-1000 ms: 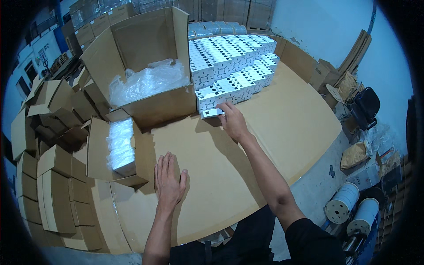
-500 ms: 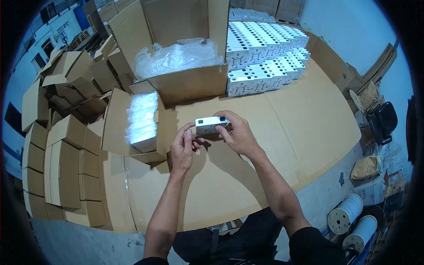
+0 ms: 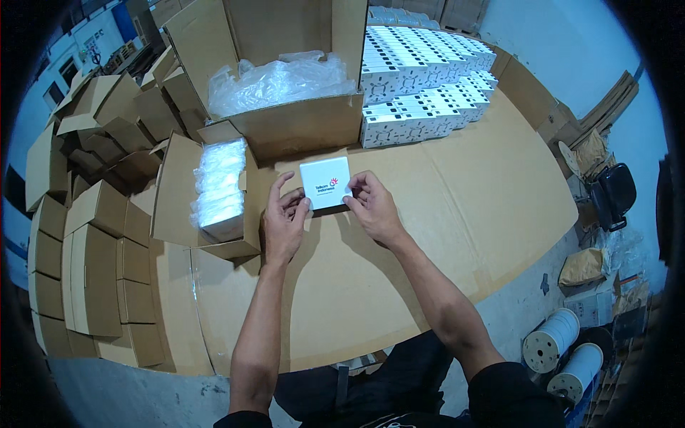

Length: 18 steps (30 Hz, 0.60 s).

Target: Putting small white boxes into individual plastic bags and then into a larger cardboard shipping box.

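Note:
Above the cardboard-covered table I hold a small flat white box (image 3: 319, 172), its broad face with red and dark print turned toward me. My right hand (image 3: 374, 209) grips its lower right edge between thumb and fingers. At the lower left edge, the thumb and curled fingers of my left hand (image 3: 283, 220) close on it, the index finger raised off the side. Just left of my left hand stands an open carton (image 3: 251, 221) with a row of bubble-wrapped packs (image 3: 219, 182) inside. Beyond it, a larger open carton (image 3: 307, 127) holds crumpled clear plastic wrap (image 3: 285, 84).
Stacked rows of similar white boxes (image 3: 410, 127) stand at the far side of the table (image 3: 457, 214). Many brown cartons (image 3: 100, 278) are piled along the left. On the floor at right lie cable spools (image 3: 551, 340), near a black chair (image 3: 615, 191).
The white box has been turned from its narrow side to its printed broad face. My left hand has come up to its left edge, and the right hand has shifted its grip.

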Each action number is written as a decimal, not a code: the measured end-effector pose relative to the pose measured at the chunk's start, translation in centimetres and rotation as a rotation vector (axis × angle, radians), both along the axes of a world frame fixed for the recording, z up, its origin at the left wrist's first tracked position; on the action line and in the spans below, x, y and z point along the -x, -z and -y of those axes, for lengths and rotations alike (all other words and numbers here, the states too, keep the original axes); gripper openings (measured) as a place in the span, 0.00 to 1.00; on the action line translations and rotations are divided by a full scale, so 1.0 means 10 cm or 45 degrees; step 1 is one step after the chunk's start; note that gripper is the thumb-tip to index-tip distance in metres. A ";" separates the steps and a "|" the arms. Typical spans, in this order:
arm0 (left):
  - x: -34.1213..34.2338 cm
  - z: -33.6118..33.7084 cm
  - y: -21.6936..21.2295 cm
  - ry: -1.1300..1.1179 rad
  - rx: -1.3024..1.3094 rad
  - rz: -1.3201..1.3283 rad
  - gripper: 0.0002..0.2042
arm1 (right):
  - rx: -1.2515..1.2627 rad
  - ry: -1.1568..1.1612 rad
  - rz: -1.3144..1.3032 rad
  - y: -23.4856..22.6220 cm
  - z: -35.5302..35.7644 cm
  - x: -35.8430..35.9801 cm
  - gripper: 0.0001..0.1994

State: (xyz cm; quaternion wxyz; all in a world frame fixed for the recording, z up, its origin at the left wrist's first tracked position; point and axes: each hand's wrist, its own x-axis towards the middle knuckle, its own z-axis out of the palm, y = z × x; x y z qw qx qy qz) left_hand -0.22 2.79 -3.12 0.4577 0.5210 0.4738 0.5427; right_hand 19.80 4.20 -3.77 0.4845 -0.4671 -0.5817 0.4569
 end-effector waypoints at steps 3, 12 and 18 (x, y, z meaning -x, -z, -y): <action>0.05 -0.04 0.11 0.001 -0.090 -0.052 0.23 | -0.091 0.039 0.078 -0.07 0.03 0.04 0.16; 0.09 -0.03 0.13 0.068 -0.048 -0.185 0.22 | -0.073 -0.055 0.256 -0.15 0.05 -0.02 0.19; 0.09 -0.02 0.16 0.068 -0.056 -0.265 0.23 | -0.065 -0.064 0.309 -0.15 0.05 -0.05 0.18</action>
